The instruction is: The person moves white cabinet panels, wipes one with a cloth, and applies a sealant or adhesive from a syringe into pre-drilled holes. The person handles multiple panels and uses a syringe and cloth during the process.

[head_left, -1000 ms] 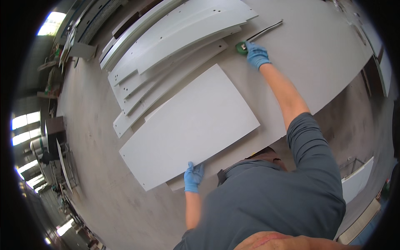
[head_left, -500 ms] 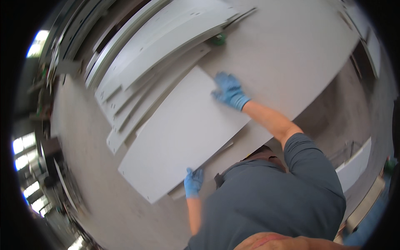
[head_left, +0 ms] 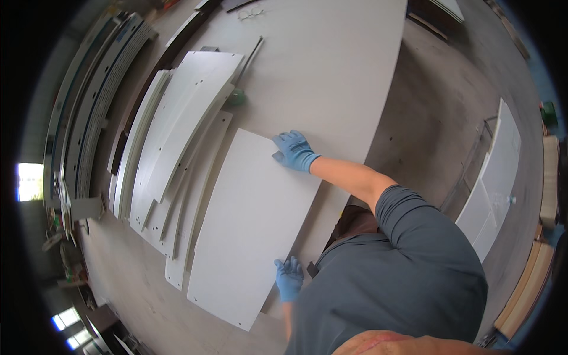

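A white rectangular panel (head_left: 248, 231) with small holes at its near end lies flat in front of me. My right hand (head_left: 294, 151), in a blue glove, rests across its far edge with the fingers spread. Beside the panel's right long edge is my left hand (head_left: 289, 279), also gloved in blue. Its fingers are apart and touch that edge; their undersides are hidden. Left of the panel, long white boards (head_left: 188, 136) with small holes are stacked unevenly, several overlapping.
The large grey tabletop (head_left: 337, 71) carries the panel and boards. A thin dark rod (head_left: 251, 56) and a green round object (head_left: 236, 97) are beyond the stack. White sheets (head_left: 488, 189) lean low at the right; long dark-edged profiles (head_left: 97, 106) stand at the left.
My view has turned, so the panel, stack and table appear rotated clockwise. Both hands remain at the panel's edges. The white sheets at the right show more fully.
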The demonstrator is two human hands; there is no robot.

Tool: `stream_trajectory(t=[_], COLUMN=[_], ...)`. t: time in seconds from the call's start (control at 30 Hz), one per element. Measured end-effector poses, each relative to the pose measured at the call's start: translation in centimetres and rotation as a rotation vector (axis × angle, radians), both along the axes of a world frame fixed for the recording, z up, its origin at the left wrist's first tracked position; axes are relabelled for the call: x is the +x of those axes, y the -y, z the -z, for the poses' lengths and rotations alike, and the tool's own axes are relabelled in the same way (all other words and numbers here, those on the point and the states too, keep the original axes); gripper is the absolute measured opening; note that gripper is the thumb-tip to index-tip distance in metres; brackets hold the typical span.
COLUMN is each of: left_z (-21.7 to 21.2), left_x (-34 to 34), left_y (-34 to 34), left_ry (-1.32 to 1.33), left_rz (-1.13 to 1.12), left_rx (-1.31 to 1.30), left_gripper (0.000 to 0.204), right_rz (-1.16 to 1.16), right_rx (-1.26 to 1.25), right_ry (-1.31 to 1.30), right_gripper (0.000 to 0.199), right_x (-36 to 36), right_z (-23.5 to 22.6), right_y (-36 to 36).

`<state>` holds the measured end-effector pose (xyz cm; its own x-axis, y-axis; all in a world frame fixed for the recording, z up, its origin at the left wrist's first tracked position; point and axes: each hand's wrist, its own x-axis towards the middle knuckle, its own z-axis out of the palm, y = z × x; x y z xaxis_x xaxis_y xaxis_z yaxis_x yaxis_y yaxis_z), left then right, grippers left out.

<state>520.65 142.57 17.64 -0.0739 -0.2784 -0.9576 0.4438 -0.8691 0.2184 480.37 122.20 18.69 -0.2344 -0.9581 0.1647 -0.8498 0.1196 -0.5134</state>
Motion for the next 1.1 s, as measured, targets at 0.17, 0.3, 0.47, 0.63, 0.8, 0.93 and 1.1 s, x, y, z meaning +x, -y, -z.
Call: stream_trajectory(t=[0.17,0.3,0.47,0.63,0.8,0.93,1.1], left_z=[-1.4,-1.8,-1.6,-1.7,-0.4,2.0,5.4], left_x=[-1.2,-3.2,-8.2,-17.1,-27.0,-34.2,-40.6], left_y=[1.1,1.6,3.4,2.4,-3.7,-10.1,-17.0], left_ry=[0.037,-0.085,-0.263,-0.344,-0.365,-0.429,-0.547], left_rz=[0.216,0.661,0.916,1.203,1.762,1.886,1.977], left_rx=[0.039,0.014,-0.05,-0.309,-0.852,-0.749,-0.633], left_gripper=[0.069,0.069,0.058,0.052,0.026,0.018,0.02], right_rz=[0.126,0.157,0.353,0.716,0.974,1.107,1.216], right_rx=[-0.127,-0.142,0.081,0.365,0.682,0.753,0.73], right_ry=[-0.082,-0.033,0.049,0.22,0.529,0.662,0.737], right_gripper=[0.056,0.046,0.04,0.032,0.041,0.041,0.043], right_x=[2.8,3.5,2.6,3.1,4.6,5.6,4.2], right_z=[-1.3,-1.7,1.3,4.7,5.8,6.6,7.3], right_y=[-5.7,-16.8,-33.2,-49.7,-63.9,-73.0,-81.4])
